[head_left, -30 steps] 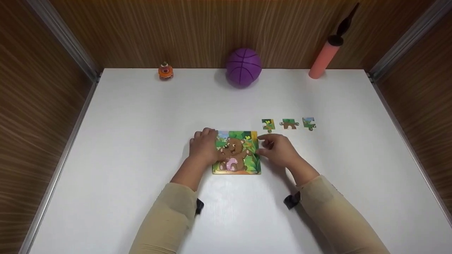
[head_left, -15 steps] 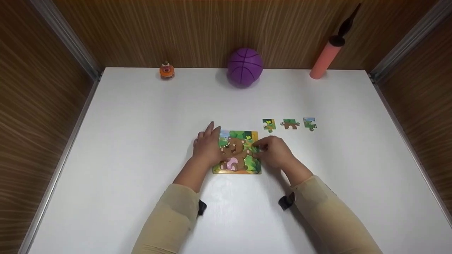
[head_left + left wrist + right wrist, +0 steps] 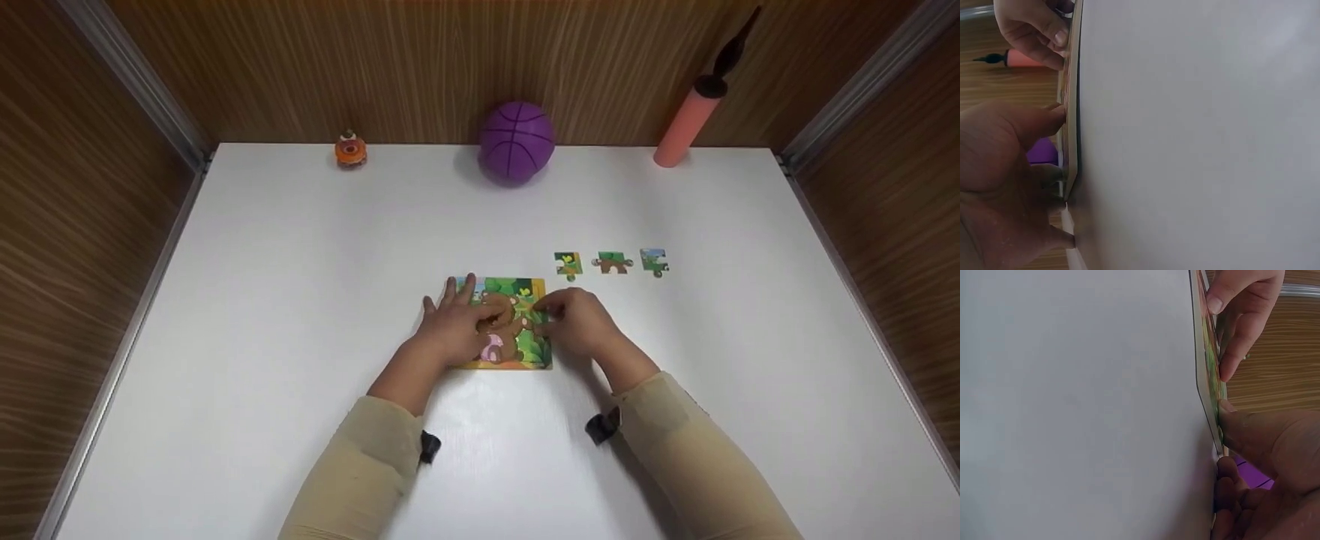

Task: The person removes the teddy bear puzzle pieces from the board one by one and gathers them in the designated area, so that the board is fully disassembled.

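A square jigsaw puzzle (image 3: 534,346) with a brown bear on green foliage lies flat on the white table, its edge facing the wrist cameras. My left hand (image 3: 451,330) rests across its left side, fingers spread and thumb on the bear, covering that part of the picture. At the right side my right hand (image 3: 581,322) touches the puzzle's surface with thumb and index finger, held apart; its other fingers are curled by the edge. Just beyond lie three loose puzzle pieces: a yellow-green one (image 3: 568,265), a green-and-brown one (image 3: 613,262) and a blue-green one (image 3: 655,261).
Along the back of the table (image 3: 262,300) stand a small orange toy (image 3: 350,151), a purple basketball (image 3: 517,142) and a coral hand pump (image 3: 684,129) leaning on the wood-grain back panel (image 3: 420,67). Wood-grain side panels with metal rails flank the table.
My left hand has slid right and its thumb has moved up over the bear. My right hand has shifted left, from the puzzle's edge onto its surface. The loose pieces stay put.
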`<state>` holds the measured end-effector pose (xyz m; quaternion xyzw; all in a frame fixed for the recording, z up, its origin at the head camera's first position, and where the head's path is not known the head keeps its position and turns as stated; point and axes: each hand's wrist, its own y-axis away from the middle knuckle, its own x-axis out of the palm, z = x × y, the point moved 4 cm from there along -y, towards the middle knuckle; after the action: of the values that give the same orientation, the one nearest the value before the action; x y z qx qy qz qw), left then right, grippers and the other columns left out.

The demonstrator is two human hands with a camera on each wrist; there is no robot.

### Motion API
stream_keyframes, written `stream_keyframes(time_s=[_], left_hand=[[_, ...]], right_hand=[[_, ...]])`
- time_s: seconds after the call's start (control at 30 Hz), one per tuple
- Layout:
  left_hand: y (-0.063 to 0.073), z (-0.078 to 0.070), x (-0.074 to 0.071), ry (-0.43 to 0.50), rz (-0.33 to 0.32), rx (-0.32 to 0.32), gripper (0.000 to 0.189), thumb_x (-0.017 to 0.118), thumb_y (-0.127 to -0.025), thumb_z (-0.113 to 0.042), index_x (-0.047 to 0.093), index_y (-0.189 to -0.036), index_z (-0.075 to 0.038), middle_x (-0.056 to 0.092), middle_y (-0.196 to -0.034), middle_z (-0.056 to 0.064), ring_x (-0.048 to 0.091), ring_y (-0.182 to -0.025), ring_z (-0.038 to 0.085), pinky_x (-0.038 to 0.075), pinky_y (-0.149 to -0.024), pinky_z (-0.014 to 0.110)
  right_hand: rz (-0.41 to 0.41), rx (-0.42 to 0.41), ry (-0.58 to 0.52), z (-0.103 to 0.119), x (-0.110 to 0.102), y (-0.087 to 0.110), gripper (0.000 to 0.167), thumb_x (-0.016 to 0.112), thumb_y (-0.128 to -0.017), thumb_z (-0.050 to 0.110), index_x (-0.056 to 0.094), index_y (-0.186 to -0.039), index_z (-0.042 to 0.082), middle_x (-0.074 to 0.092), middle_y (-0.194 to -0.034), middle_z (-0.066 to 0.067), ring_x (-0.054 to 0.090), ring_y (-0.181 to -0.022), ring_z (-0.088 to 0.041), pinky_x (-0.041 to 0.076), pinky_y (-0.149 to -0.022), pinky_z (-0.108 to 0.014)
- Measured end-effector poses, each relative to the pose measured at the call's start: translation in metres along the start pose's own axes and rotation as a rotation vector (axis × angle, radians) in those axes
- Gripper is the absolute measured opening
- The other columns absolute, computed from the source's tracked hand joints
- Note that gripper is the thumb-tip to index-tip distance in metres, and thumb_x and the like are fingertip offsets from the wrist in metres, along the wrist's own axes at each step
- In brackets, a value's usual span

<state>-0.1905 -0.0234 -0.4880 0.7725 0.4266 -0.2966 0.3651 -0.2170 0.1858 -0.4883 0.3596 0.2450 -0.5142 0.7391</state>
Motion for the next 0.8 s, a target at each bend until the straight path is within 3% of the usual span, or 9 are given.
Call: stream_keyframes(time_s=[0.17, 0.3, 0.8], left_hand=[[-0.0003, 0.0006, -0.0015, -0.002, -0.005, 0.002, 0.082, 0.086, -0.087, -0.046, 0.051, -0.160, -0.030, 0.004, -0.177, 0.013, -0.006, -0.162, 0.041, 0.002, -0.123, 0.074], [-0.0019, 0.0003, -0.0019, -0.017, -0.025, 0.002, 0.085, 0.089, -0.083, -0.047, 0.053, -0.158, -0.029, 0.009, -0.177, 0.013, -0.002, -0.162, 0.043, 0.005, -0.122, 0.075], [-0.0032, -0.0015, -0.0012, -0.017, -0.042, 0.000, 0.079, 0.088, -0.086, -0.043, 0.056, -0.156, -0.028, 0.014, -0.177, 0.014, 0.003, -0.163, 0.038, 0.008, -0.121, 0.076]], right_hand=[[0.008, -0.012, -0.005, 0.0009, 0.0005, -0.0005, 0.028, 0.083, -0.091, 0.007, 0.078, -0.119, 0.003, 0.071, -0.112, -0.012, 0.061, -0.104, -0.027, 0.052, -0.095, -0.047], [0.003, -0.023, -0.008, 0.0007, 0.0010, -0.0008, 0.028, 0.083, -0.091, 0.003, 0.077, -0.118, 0.002, 0.070, -0.115, -0.013, 0.061, -0.106, -0.028, 0.052, -0.098, -0.048], [-0.026, -0.040, -0.066, 0.0017, 0.0026, 0.0045, 0.036, 0.085, -0.087, 0.002, 0.070, -0.120, 0.000, 0.067, -0.104, -0.010, 0.060, -0.095, -0.025, 0.052, -0.083, -0.042]])
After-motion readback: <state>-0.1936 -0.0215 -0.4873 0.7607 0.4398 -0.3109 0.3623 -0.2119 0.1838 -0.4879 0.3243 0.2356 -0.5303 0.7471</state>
